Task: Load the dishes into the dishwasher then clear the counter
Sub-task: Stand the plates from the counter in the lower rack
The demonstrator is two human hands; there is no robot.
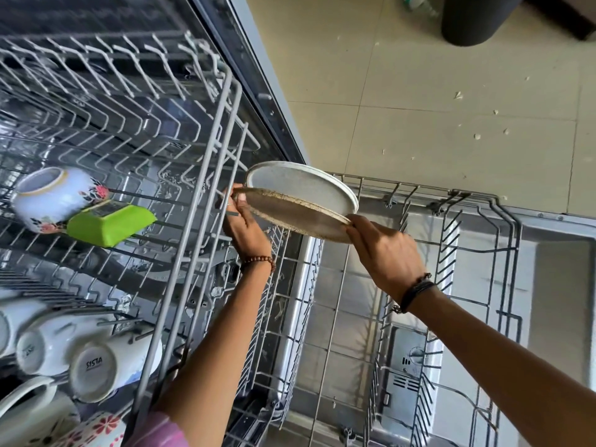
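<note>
**Two plates held over the lower rack, not yet slotted**

Nearest: both forearms reach fwd from the bottom edge. A pink sleeve (158, 430) shows on the left arm, a bead bracelet (259, 261) on its wrist; a dark cord band (416, 290) sits on the right wrist.

Left hand (245, 225) is raised, fingers curled round the left edge of the stack, thumb on the rim. Right hand (383, 250), back of hand up, pinches the opposite edge at the near-right side. So both hands are clenched on the plates, one per side; prob. a two-handed hold to keep the pair together and level while aiming.

The brown plate (296, 217) lies in front/below, tilted, w/ a crusty rim; the white plate (303, 185) is right behind it, touching or nearly so. They're in the air above the lower rack (503, 240), at its far-left corner, just beside the pulled-out upper rack (206, 175). The lower rack looks unloaded where visible.

Upper rack, left side: white cups (93, 364) upside down so they drain, a green container (111, 222) on its side, a floral mug (53, 196) tipped over.

Farthest: tiled floor (451, 108) w/ scattered crumbs and a dark round bin (483, 17).

Judgement: early loading stage; next the plates likely need separating and standing on edge btw tines.
</note>
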